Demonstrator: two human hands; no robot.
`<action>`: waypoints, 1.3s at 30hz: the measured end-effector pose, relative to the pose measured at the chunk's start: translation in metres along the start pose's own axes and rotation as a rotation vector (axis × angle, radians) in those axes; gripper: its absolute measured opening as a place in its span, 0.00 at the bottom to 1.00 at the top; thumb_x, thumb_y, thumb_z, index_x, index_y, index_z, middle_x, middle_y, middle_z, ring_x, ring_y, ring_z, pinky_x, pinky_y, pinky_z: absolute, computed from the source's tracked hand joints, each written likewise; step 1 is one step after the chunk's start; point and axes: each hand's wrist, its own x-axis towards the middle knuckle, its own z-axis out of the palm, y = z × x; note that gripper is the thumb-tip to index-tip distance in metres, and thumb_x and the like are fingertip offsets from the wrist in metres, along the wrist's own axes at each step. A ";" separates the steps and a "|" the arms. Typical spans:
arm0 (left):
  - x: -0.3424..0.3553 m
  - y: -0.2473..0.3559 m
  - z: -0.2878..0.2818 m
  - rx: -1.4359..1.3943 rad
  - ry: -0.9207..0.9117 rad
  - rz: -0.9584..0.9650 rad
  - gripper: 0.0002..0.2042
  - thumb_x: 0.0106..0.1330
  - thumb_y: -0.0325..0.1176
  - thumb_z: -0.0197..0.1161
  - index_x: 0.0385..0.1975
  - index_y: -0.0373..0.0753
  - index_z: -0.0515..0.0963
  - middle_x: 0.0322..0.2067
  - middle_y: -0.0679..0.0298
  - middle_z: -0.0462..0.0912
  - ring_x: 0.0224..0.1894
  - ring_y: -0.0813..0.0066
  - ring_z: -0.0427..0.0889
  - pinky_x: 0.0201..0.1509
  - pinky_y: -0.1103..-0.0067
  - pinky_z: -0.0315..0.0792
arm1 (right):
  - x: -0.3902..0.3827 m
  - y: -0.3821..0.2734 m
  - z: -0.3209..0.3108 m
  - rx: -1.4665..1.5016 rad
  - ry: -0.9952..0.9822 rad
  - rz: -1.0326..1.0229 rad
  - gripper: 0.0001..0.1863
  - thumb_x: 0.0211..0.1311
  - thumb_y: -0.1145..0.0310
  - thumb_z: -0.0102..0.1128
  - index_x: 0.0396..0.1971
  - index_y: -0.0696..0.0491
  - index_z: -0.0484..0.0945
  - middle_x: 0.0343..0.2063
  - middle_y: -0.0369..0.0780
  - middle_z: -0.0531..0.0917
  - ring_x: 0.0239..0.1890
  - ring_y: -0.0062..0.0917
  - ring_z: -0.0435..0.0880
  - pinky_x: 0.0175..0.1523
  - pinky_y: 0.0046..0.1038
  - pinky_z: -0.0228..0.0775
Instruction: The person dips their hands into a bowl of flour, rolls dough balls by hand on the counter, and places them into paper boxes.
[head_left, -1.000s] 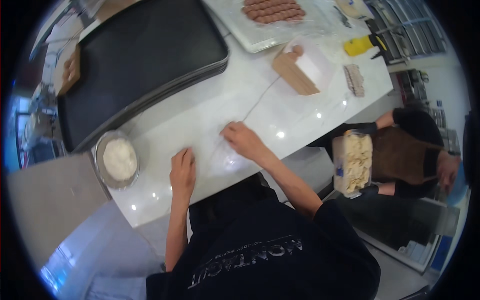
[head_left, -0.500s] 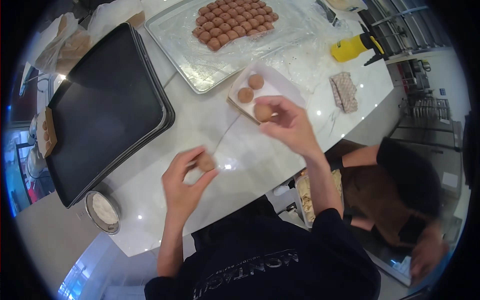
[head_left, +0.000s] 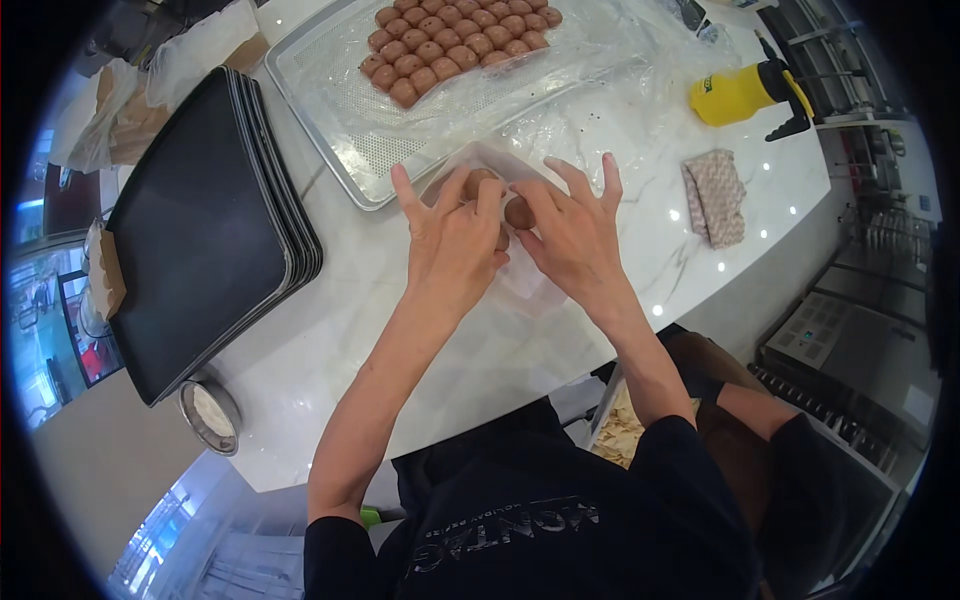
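Both my hands meet over a small clear plastic bag (head_left: 520, 285) lying on the white marble counter (head_left: 400, 330). My left hand (head_left: 450, 245) pinches a round brown pastry (head_left: 480, 183) with thumb and fingers. My right hand (head_left: 572, 235) holds another brown pastry (head_left: 518, 213) at its fingertips, right beside the left one. Just beyond them a perforated metal tray (head_left: 340, 130) under clear film carries several rows of the same brown pastries (head_left: 455, 45).
A stack of black baking trays (head_left: 200, 240) lies at the left. A small round tin of white powder (head_left: 210, 415) stands at the counter's near edge. A yellow spray bottle (head_left: 745, 93) and a patterned folded cloth (head_left: 715, 195) lie right. A seated person (head_left: 790, 440) is lower right.
The view has swung toward the pastry tray. My hands, apart half a second ago, have come together, each with a brown pastry at the plastic bag.
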 end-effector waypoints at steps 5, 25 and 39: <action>-0.003 0.006 0.010 0.051 0.015 -0.051 0.30 0.43 0.32 0.78 0.47 0.38 0.70 0.33 0.67 0.85 0.64 0.63 0.70 0.68 0.33 0.33 | 0.001 0.008 0.012 0.049 -0.051 -0.004 0.08 0.54 0.68 0.63 0.35 0.46 0.77 0.32 0.33 0.84 0.56 0.32 0.76 0.69 0.61 0.43; -0.027 -0.005 -0.023 -0.228 0.015 -0.045 0.27 0.50 0.32 0.76 0.52 0.45 0.73 0.39 0.67 0.85 0.63 0.61 0.72 0.71 0.39 0.34 | 0.005 0.014 -0.003 0.159 -0.039 -0.020 0.18 0.53 0.78 0.60 0.46 0.48 0.78 0.42 0.39 0.83 0.55 0.35 0.78 0.67 0.52 0.54; -0.303 -0.117 0.021 0.144 0.227 -0.446 0.22 0.58 0.36 0.69 0.52 0.39 0.76 0.58 0.52 0.75 0.61 0.49 0.71 0.65 0.60 0.62 | 0.158 0.018 0.026 0.221 0.025 -0.140 0.11 0.57 0.75 0.62 0.40 0.53 0.81 0.36 0.42 0.85 0.42 0.38 0.82 0.51 0.39 0.71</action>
